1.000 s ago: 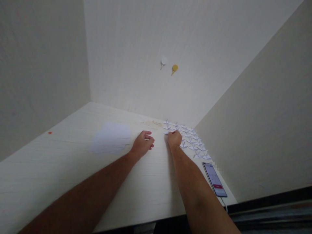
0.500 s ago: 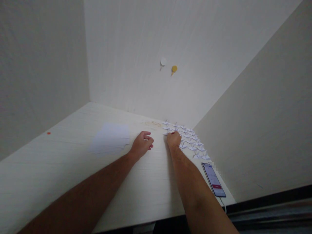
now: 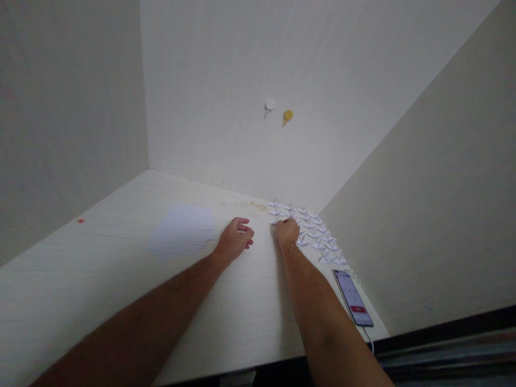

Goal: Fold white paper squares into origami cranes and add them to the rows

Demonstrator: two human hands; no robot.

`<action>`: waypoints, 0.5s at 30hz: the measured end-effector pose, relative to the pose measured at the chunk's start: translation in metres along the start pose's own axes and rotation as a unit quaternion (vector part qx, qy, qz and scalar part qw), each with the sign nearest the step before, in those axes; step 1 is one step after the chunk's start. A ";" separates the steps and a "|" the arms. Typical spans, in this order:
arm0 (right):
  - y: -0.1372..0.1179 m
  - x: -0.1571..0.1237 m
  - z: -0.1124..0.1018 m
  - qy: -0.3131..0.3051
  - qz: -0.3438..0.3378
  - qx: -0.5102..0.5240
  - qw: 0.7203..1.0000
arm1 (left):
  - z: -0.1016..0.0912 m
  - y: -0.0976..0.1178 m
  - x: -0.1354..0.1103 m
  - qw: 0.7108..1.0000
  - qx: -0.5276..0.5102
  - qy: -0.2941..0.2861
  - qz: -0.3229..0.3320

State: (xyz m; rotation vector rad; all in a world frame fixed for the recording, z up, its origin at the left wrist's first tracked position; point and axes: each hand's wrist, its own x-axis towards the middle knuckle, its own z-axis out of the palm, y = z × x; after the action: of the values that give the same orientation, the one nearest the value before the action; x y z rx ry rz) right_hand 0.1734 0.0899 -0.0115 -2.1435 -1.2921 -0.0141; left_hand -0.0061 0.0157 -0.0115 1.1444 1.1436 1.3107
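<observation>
—What fills most of the view?
—Pale walls (image 3: 242, 59), then the white table (image 3: 250, 317) across the lower half.
—And on the table?
—White paper sheets (image 3: 181, 231) left of centre, and a phone (image 3: 353, 298) at lower right, with a cable at its near end.
—The hands?
—The left hand (image 3: 235, 236) is near the middle, fingers parted and loosely curled, nothing visible in them. The right hand (image 3: 287, 231) is just right of centre, its fingers bent inward.
—Gripping something?
—I can't tell; the back of the hand hides its fingertips.
—And the folded paper birds (image 3: 318, 245)?
—In rows right of centre, some just beside the right hand.
—How would you work there?
—With a light pinch, I think, since a hard squeeze could crease thin paper. I'd raise the wrist too: a low forearm might brush neighbouring birds askew. After letting go, lifting straight up seems safest.
—Anything smaller?
—A white hook (image 3: 270, 105) and a yellow hook (image 3: 287, 115), upper centre, and a red spot (image 3: 80, 221) at far left.
</observation>
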 end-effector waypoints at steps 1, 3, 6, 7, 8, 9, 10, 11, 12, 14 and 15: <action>0.000 0.000 0.000 0.000 -0.001 0.000 1.000 | 0.000 0.000 0.000 1.000 0.000 -0.001 0.000; 0.000 0.000 0.000 0.000 -0.003 -0.001 1.000 | 0.000 0.001 -0.001 1.000 -0.001 -0.001 -0.002; 0.000 0.001 0.000 0.000 -0.006 0.001 1.000 | 0.000 0.002 -0.001 1.000 -0.004 0.000 -0.002; 0.000 0.001 -0.001 0.000 -0.007 0.002 1.000 | 0.000 0.002 -0.001 1.000 -0.005 0.000 -0.002; 0.001 0.001 -0.001 0.000 -0.008 0.003 1.000 | -0.001 0.002 -0.001 1.000 -0.006 -0.001 -0.001; 0.001 0.001 -0.001 -0.001 -0.008 0.004 1.000 | -0.001 0.002 -0.001 1.000 -0.007 -0.001 -0.001; 0.001 0.001 -0.001 -0.001 -0.009 0.006 1.000 | -0.001 0.002 0.000 1.000 -0.007 -0.002 0.000; 0.001 0.001 -0.001 -0.002 -0.010 0.007 1.000 | -0.001 0.002 0.000 1.000 -0.007 -0.002 0.000; 0.001 0.001 -0.001 -0.003 -0.012 0.009 1.000 | -0.001 0.001 0.000 1.000 -0.007 -0.002 0.000; 0.001 0.000 0.000 -0.002 -0.015 0.012 1.000 | -0.001 0.001 0.000 1.000 -0.008 -0.003 -0.001; 0.001 0.000 0.000 -0.001 -0.016 0.014 1.000 | -0.001 0.001 0.000 1.000 -0.009 -0.003 -0.002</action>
State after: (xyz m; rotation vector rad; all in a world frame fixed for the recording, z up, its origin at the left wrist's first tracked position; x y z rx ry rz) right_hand 0.1741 0.0894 -0.0117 -2.1003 -1.3208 -0.0066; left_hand -0.0069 0.0158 -0.0107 1.1318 1.1270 1.3116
